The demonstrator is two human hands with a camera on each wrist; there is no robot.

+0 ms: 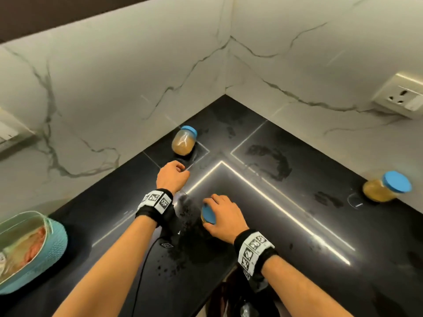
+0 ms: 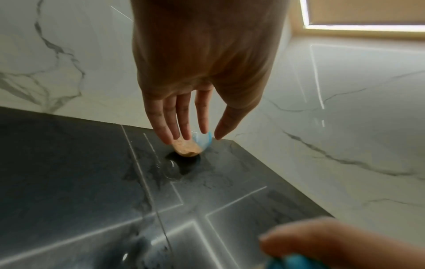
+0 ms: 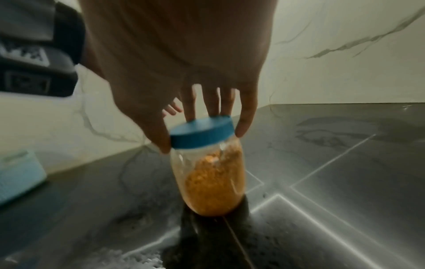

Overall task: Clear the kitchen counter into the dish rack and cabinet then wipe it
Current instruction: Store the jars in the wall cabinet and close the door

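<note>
Three clear jars of yellow-orange powder with blue lids stand on the black counter (image 1: 286,213). My right hand (image 1: 212,213) grips the blue lid of the nearest jar (image 1: 207,216) from above; in the right wrist view its fingers (image 3: 243,127) and thumb curl round the lid (image 3: 202,132) while the jar (image 3: 214,178) sits on the counter, slightly tilted. My left hand (image 1: 180,169) reaches toward the jar in the corner (image 1: 184,140) with fingers extended and holds nothing; the left wrist view shows the fingertips (image 2: 174,138) just short of that jar (image 2: 188,147). The third jar (image 1: 386,186) stands far right.
A light blue dish rack (image 1: 55,245) holding items sits at the left end of the counter. Marble walls meet in a corner behind the jars. A wall socket (image 1: 402,97) is on the right wall. Wet smears mark the counter, whose front edge (image 1: 229,268) lies below my right wrist.
</note>
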